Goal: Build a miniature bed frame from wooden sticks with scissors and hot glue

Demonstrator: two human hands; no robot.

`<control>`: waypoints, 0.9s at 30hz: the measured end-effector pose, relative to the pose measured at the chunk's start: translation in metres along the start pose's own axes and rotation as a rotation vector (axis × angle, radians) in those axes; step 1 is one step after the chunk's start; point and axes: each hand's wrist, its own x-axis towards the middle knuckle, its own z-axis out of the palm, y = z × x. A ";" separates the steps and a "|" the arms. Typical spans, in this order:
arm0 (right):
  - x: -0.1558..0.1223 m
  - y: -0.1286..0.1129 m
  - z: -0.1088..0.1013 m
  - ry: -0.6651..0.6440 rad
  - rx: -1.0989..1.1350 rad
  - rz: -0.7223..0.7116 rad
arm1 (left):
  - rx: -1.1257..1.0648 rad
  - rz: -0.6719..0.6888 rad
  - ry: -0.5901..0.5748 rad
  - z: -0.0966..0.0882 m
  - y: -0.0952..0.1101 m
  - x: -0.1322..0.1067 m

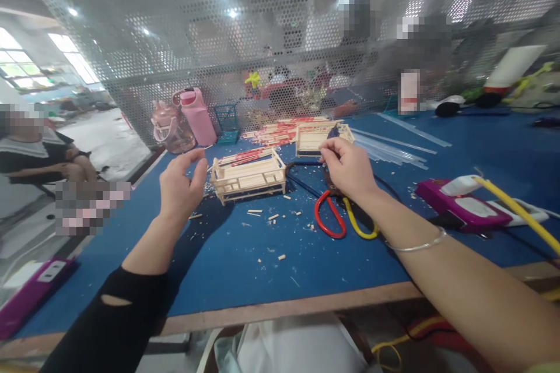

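My left hand [181,183] is raised just left of a small bed-like frame [249,178] made of thin wooden sticks. Its thumb and fingers are apart, with nothing visible between them. My right hand [350,168] hovers above a cutting tool [330,215] with one red and one yellow handle, its head partly hidden by the hand. The right thumb and fingertips are pinched together; anything between them is too small to make out. Behind that hand sits a second stick frame [308,143], with a dark blue object [333,132] against it, partly covered.
Red-marked wooden sticks [280,131] lie piled at the back, beside clear glue sticks [394,148]. A pink bottle [199,116] and a clear jug [172,128] stand back left. Purple power strips [459,207] lie at both sides. Wood scraps [273,218] litter the blue tabletop.
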 end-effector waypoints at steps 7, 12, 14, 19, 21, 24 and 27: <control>0.001 0.003 0.000 -0.052 0.003 -0.009 | -0.106 0.262 -0.317 0.008 0.005 -0.006; 0.000 0.002 0.001 -0.042 0.010 -0.021 | -0.124 0.221 -0.380 0.014 0.005 -0.007; -0.002 0.000 0.003 -0.048 0.024 -0.032 | -0.132 0.136 -0.346 0.014 0.008 -0.007; -0.008 -0.007 0.008 -0.172 0.048 -0.094 | -0.213 0.005 -0.264 0.015 0.014 -0.011; -0.010 -0.009 0.010 -0.243 0.040 -0.116 | -0.265 -0.053 -0.228 0.016 0.015 -0.012; -0.012 -0.009 0.012 -0.335 0.021 -0.144 | -0.342 -0.119 -0.221 0.018 0.014 -0.012; -0.013 -0.008 0.013 -0.396 -0.009 -0.166 | -0.388 -0.143 -0.241 0.020 0.013 -0.013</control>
